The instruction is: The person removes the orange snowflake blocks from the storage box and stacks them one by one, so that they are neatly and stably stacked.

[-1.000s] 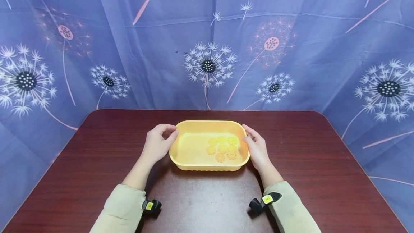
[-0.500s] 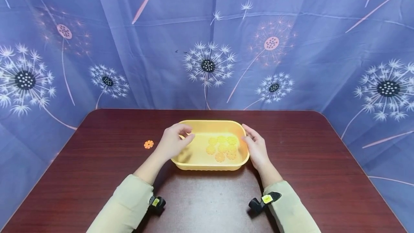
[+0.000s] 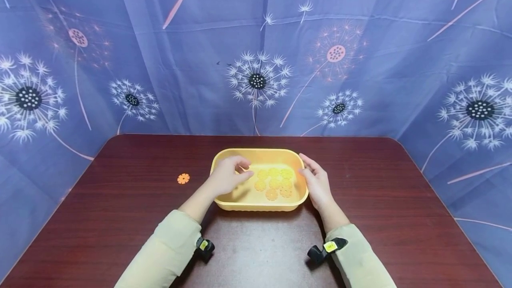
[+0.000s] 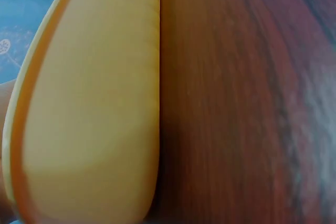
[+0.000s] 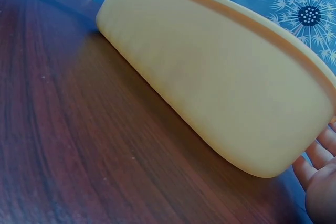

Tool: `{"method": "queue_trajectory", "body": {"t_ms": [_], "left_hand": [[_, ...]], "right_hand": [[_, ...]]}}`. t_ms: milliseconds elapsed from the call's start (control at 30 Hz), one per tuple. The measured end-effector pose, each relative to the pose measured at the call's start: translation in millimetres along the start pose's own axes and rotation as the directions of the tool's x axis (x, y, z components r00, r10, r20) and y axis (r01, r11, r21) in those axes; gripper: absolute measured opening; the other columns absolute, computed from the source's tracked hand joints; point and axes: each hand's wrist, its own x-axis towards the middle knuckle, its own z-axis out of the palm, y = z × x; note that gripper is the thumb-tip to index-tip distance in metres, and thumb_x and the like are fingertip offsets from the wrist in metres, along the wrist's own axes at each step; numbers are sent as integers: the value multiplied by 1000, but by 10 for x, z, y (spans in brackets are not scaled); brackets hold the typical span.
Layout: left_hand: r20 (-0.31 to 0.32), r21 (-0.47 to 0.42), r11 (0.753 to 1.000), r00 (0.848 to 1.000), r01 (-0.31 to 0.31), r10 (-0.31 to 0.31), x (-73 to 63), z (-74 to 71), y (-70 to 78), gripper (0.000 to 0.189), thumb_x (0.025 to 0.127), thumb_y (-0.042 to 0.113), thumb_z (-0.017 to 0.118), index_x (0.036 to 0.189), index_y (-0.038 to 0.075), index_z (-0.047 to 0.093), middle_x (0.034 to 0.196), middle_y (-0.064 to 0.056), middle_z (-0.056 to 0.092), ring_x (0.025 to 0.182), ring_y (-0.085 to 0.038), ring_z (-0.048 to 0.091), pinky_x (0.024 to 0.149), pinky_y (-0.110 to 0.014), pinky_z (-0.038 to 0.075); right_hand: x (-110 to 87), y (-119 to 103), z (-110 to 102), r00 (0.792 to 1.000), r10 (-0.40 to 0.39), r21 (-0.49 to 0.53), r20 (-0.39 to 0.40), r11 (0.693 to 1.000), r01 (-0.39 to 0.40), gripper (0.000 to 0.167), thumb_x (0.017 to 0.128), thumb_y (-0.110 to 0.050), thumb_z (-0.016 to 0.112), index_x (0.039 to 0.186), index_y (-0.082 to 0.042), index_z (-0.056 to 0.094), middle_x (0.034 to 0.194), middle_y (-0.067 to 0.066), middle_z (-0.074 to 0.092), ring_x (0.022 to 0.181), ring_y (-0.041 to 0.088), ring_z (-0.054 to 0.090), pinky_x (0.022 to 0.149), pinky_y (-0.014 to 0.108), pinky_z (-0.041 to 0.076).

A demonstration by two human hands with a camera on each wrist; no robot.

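A yellow plastic basin (image 3: 256, 207) stands on the table in the head view. Several yellow and orange notched plastic discs (image 3: 271, 194) lie in its right half. My left hand (image 3: 230, 176) reaches over the left rim into the basin, thumb and fingers apart, with nothing seen between them. My right hand (image 3: 318, 186) grips the basin's right end, thumb over the rim and fingers outside. One orange notched disc (image 3: 183, 178) lies flat on the table left of the basin. The left wrist view shows mostly the basin's outer wall (image 4: 94, 103).
The dark red-brown wooden table (image 3: 256, 252) has rounded far corners. A blue curtain (image 3: 192, 66) with dandelion prints hangs behind it and on both sides. Each sleeve carries a black wrist camera (image 3: 318, 254).
My left hand has moved right, from the basin's left rim to over its inside. The orange disc on the table, unseen one second ago, now shows at left. My right hand has stayed put.
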Motion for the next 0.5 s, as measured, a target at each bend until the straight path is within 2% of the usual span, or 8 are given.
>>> {"method": "queue_trajectory", "body": {"t_ms": [233,500], "left_hand": [[9,-15,999,999,33,-33,52,84,-39,30,82,20,72,104,2,67,95,-7,69,79,-14,61,68,-25,51],[12,-32,997,998,69,-68,108,117,-72,31,82,21,73,105,2,66,95,-5,69,81,-14,61,70,-26,51]], "right_hand": [[10,0,13,1000,7,-13,-4,1000,-7,52,88,0,48,139,-7,46,139,12,48,112,13,52,87,21,51],[9,10,14,1000,23,-16,-15,1000,-23,52,88,0,48,139,-10,47,139,11,48,113,13,51,85,19,51]]}}
